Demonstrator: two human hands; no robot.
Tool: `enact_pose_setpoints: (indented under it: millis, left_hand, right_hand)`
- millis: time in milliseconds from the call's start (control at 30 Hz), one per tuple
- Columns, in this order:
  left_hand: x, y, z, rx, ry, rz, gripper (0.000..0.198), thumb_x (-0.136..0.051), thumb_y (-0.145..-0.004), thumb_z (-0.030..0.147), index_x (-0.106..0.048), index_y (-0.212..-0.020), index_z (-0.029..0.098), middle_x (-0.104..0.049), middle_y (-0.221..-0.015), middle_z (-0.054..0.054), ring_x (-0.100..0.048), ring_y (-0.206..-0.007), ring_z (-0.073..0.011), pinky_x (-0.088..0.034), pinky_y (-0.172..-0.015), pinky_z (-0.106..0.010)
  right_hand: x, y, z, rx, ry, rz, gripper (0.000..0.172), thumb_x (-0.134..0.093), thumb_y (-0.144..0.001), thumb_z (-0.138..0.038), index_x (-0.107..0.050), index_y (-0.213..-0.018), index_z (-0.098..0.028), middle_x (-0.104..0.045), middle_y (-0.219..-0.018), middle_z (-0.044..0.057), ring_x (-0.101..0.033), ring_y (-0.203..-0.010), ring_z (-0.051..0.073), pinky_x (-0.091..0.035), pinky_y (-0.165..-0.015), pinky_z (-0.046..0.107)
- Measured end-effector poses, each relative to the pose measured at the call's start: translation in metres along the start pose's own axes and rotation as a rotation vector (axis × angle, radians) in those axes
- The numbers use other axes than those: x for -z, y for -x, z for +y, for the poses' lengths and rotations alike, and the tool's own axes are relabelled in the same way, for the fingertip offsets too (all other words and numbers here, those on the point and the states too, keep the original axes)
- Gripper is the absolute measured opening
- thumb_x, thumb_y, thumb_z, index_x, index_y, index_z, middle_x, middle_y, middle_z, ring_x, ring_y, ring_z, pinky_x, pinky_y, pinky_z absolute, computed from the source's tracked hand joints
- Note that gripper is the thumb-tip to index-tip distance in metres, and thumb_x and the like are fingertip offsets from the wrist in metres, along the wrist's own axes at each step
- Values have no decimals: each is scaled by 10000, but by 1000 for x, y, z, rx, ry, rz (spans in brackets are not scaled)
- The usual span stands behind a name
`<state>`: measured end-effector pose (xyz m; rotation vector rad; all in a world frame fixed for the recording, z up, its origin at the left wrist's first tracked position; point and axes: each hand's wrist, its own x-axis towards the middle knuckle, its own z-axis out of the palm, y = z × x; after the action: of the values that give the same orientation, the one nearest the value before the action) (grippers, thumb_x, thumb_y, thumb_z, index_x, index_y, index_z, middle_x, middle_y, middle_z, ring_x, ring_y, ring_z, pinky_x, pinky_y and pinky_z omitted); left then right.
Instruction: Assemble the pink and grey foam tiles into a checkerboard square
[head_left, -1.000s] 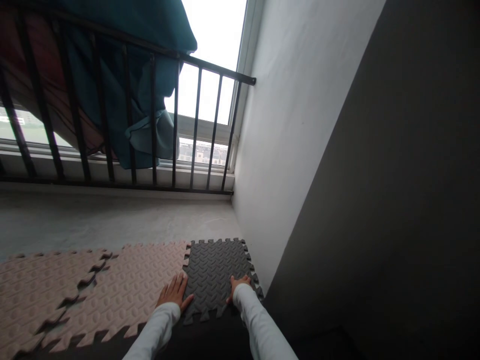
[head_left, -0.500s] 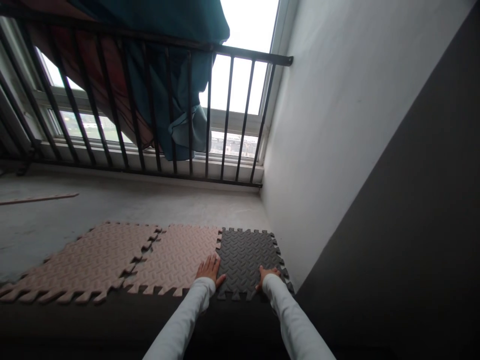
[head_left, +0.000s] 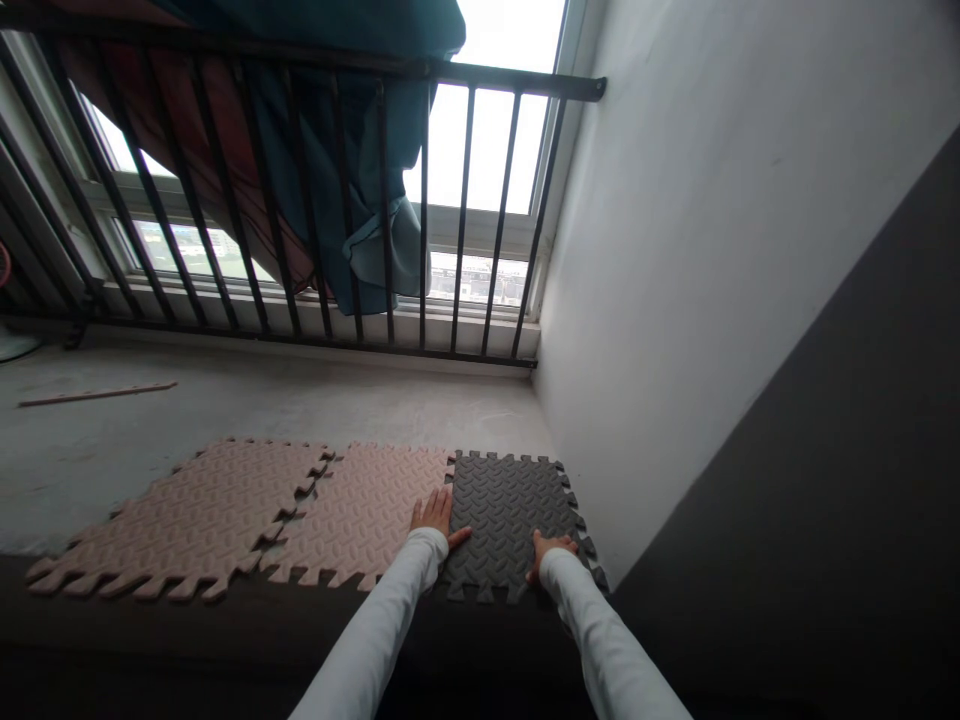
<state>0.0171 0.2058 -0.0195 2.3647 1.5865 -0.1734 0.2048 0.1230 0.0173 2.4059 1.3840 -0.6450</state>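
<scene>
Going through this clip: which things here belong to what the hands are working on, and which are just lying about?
Part of the work:
- left hand, flat on a pink foam puzzle tile
- right hand, on a dark grey foam puzzle tile
- second pink foam puzzle tile

Just there:
- thin wooden strip on the concrete floor
- teal cloth behind a black metal railing

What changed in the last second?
The head view swung back, showing more of the concrete floor at left and putting the black railing higher. The left hand stayed flat at the seam of the pink foam tile and dark foam tile, the right hand on the dark tile; the tiles look unmoved.
</scene>
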Motion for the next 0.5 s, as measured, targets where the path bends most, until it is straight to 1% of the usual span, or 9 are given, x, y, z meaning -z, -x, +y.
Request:
enact_pose_setpoints:
  millis: [100, 200, 267, 333, 433, 500]
  left_hand:
    - [0, -10, 0, 6, 4, 99, 726, -272, -710, 554, -192, -1307, 150, -236, -1371, -53, -168, -1238, -215, -122, -1007, -414]
    - [2, -26, 1, 46, -9, 205, 666, -314, -709, 536, -275, -1280, 194, -357, -1299, -77, -290, -1155, -248, -229, -939, -422]
    - [6, -38, 3, 101, -1, 217, 636, -299, -714, 547, -282, -1273, 243, -401, -1257, -81, -343, -1096, -270, -284, -867, -456]
    - [12, -49, 5, 129, 8, 205, 584, -252, -734, 546, -326, -1245, 274, -434, -1220, -83, -370, -1059, -280, -313, -812, -472]
    - [19, -60, 6, 122, -1, 203, 525, -208, -758, 518, -459, -1144, 263, -466, -1174, -94, -390, -1043, -268, -320, -802, -460]
    - [19, -64, 6, 118, -2, 226, 481, -225, -762, 495, -506, -1080, 269, -433, -1217, -81, -380, -1064, -256, -320, -809, -446]
  right_hand:
    - [7, 8, -4, -93, 56, -72, 915, -675, -509, -344, -215, -1293, -237, -309, -1292, 204, -206, -1202, 368, -356, -827, 491]
    - [11, 12, -7, -120, 49, -84, 899, -660, -532, -341, -196, -1296, -248, -235, -1324, 217, -225, -1196, 367, -359, -822, 492]
    - [12, 11, -8, -122, 55, -93, 913, -668, -520, -328, -196, -1297, -245, -222, -1327, 226, -222, -1193, 378, -358, -815, 506]
    - [11, 9, -7, -112, 65, -98, 940, -683, -495, -319, -198, -1297, -241, -223, -1326, 229, -220, -1188, 394, -356, -807, 526]
    - [10, 7, -6, -92, 83, -103, 972, -694, -472, -319, -190, -1299, -232, -233, -1322, 232, -222, -1180, 408, -351, -802, 545]
    - [10, 7, -6, -86, 94, -103, 973, -691, -474, -321, -186, -1300, -224, -245, -1314, 238, -226, -1177, 410, -352, -802, 545]
